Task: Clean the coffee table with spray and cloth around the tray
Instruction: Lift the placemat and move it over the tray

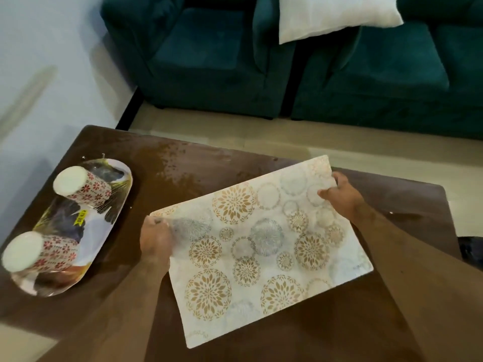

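A white placemat [261,246] with gold and grey flower circles lies flat across the middle of the dark brown coffee table [198,163]. My left hand [155,239] grips its left edge. My right hand [339,194] pinches its far right corner. An oval patterned tray [115,207] rests on the table's left side. Two upturned mugs with red flower print stand on it, one at the far end [81,186], one at the near end [36,253]. A wet, streaky patch [172,163] shows on the table beyond the placemat. No spray bottle or cloth is in view.
Two dark teal armchairs [209,56] stand across a strip of beige floor [261,137] beyond the table, with a white cushion [334,14] between them. A pale wall [39,61] runs along the left. A dark object [471,248] peeks in at the right edge.
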